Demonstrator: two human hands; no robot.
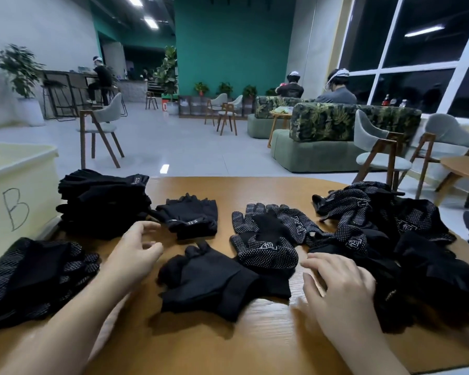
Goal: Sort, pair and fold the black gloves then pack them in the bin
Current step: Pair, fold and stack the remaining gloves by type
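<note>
Left hand [137, 253] reaching forward from the lower left, forearm bare, palm turned inward, fingers loosely curled and apart, holding nothing; hovering over the wooden desk [255, 342] between the folded fingerless pair [191, 216] ahead and the plain black glove [209, 282] just to its right. Whether touching the desk: cannot tell.

Right hand [341, 290] coming in from the lower right, palm down, fingers spread and relaxed, slightly blurred, gripping nothing; fingertips just beside the cuff of the dotted gloves [268, 239] and at the near edge of the unsorted heap [390, 239]. Contact with the heap unclear.

Black gloves spread over the desk in groups: tall folded stack [103, 201] at the far left, next to the bin; flat dotted pile [35, 277] at the near left, beside the left forearm; fingerless pair in the middle at the back; plain black glove at centre front, cuff toward the right; dotted gloves lying overlapped right of centre; large tangled heap on the right.

Pale yellow bin [16, 190] at the left edge of the desk, marked with a handwritten B; inside hidden.

Beyond: chairs, sofas, potted plants, seated people, dark windows.
</note>
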